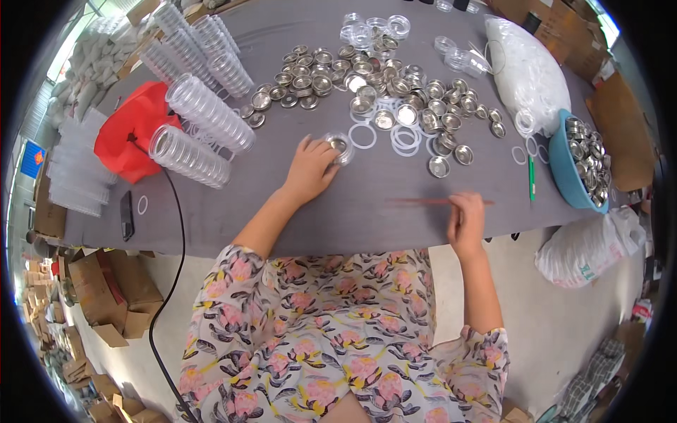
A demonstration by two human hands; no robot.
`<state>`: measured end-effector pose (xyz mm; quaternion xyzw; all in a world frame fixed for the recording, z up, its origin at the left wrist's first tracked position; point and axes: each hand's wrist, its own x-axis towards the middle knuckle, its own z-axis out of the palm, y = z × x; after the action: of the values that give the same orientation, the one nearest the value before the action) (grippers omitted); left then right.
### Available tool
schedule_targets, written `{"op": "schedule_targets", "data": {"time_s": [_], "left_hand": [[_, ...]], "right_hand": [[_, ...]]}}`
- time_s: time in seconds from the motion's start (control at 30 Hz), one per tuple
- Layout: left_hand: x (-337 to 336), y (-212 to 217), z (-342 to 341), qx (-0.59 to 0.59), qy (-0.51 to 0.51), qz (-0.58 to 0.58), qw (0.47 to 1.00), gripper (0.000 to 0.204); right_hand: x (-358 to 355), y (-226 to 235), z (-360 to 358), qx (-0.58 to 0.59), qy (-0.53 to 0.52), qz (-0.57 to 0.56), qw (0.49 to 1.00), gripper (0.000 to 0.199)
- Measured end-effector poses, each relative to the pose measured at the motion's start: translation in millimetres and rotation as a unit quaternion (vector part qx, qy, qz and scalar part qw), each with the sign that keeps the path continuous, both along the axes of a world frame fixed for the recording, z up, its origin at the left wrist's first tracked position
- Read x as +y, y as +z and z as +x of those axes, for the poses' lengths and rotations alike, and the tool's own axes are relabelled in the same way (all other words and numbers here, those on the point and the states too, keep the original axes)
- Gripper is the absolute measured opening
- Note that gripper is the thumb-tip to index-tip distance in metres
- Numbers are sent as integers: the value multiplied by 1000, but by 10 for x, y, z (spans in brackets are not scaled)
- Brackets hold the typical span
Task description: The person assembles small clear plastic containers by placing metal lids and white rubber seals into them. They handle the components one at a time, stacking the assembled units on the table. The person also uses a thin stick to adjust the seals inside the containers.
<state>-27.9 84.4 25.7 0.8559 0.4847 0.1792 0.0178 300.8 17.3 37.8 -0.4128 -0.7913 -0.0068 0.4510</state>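
Note:
On the table, my left hand [309, 169] curls its fingers over a small round piece [340, 146], a silver metal cap inside a clear plastic ring or dish. Part of that piece is hidden under my fingertips. My right hand [465, 218], above the table's front edge, grips a thin reddish-brown stick [419, 202] that points left and is blurred at its tip. Just beyond the left hand lies a loose white ring [362, 136]. A broad heap of silver metal caps [367, 81] spreads behind both hands, with more white rings [405, 139] at its near side.
Stacks of clear plastic dishes [208, 113] stand at left, beside a red bag [134, 130], a black cable [176, 204] and a phone [127, 215]. At right are a blue basin [562, 173] of metal caps, a green cutter or pen [532, 180] and a bulging clear bag [525, 74].

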Motion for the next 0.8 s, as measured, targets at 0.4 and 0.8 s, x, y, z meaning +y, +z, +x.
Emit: {"op": "schedule_targets", "data": {"time_s": [0.4,0.8], "left_hand": [[-1017,85,400,-822,-101,-511,231,40],[-331,-104,293,-469,120,-258,836,32]], "right_hand": [[-148,327,-958,197,93,-372,902,59],[0,-9,-902,-2,-85,-365,927,82]]}}
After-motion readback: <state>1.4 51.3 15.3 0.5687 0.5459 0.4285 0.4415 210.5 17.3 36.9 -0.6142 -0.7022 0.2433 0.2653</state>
